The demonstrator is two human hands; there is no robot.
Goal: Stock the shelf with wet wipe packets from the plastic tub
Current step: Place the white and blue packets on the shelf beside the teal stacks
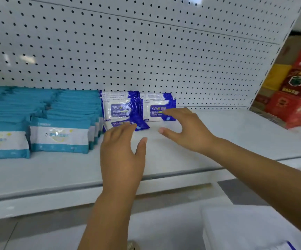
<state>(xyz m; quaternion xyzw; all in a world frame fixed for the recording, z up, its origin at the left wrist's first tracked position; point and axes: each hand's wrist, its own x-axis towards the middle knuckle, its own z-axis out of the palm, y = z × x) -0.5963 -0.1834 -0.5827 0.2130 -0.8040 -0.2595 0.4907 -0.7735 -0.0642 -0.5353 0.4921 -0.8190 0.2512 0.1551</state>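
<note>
Plastic tub: nearest you, at the lower right, the white plastic tub (pixel 245 230) sits below the shelf edge, blurred; a blue-edged item shows at its near corner, too indistinct to name.
Floor: pale tiles (pixel 20 237) show at your lower left, under the shelving.
Shelf: the white shelf (pixel 65 174) runs across the full width, with a grey strip along its front lip and a bare patch under your hands.
Left hand: your left hand (pixel 122 156) is spread flat, fingers straight and thumb out, its tips over the near edge of the flat packet (pixel 140 126); you cannot tell whether they touch it.
Right hand: your right hand (pixel 189 130) is wide, thumb well apart from the fingers and holding nothing, fingertips in front of the right stack (pixel 155 105); contact is unclear.
Wet wipe packets: two blue-and-white stacks stand upright against the back, the left stack (pixel 118 107) just beside the right one, with the flat packet lying in front of the left stack.
Teal packets: rows of teal packets (pixel 59 139) fill the shelf to your left, touching the blue ones.
Back wall: white pegboard (pixel 146 51) rises behind everything.
Room: past the shelf's right end, red and yellow cartons (pixel 294 98) are piled.
</note>
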